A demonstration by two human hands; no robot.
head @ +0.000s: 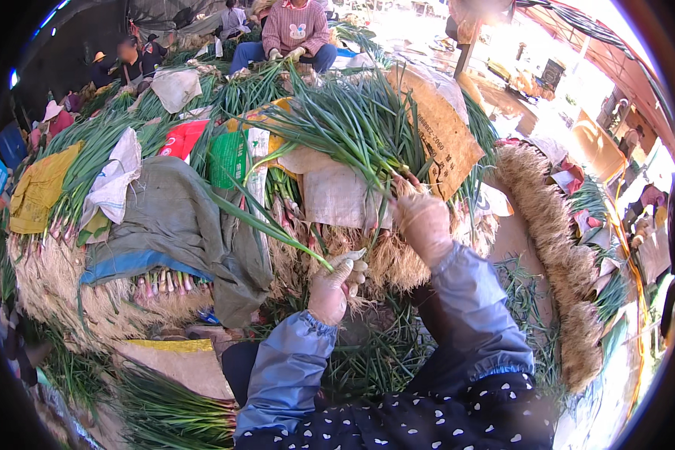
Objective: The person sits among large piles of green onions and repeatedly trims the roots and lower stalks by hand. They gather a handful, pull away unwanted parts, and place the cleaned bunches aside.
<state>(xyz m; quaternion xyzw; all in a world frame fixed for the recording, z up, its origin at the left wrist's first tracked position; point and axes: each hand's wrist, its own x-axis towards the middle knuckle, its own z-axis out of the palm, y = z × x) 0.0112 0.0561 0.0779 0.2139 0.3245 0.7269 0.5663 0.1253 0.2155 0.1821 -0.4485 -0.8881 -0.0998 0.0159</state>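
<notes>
My left hand [336, 284], in a pale thin glove, is closed around the root end of a green plant stalk [281, 232], likely a spring onion or young garlic, whose leaves point up and left. Roots hang below its fingers. To the right and higher, my right hand [424, 222] lies on pale roots at the base of a leafy bunch [343, 124]; its fingers are partly hidden, so its grip cannot be told. Beneath and between the hands hang thick tan roots [394, 261] of more plants. Blue sleeves cover both forearms.
A grey-green cloth [174, 208] and sacks, one yellow-brown [447, 135], cover the heaped plants. Trimmed leaves [377, 354] litter the ground near my knees. A bunch [180, 410] lies at lower left. A long row of roots [557, 264] curves along the right. A person [295, 34] sits across the heap.
</notes>
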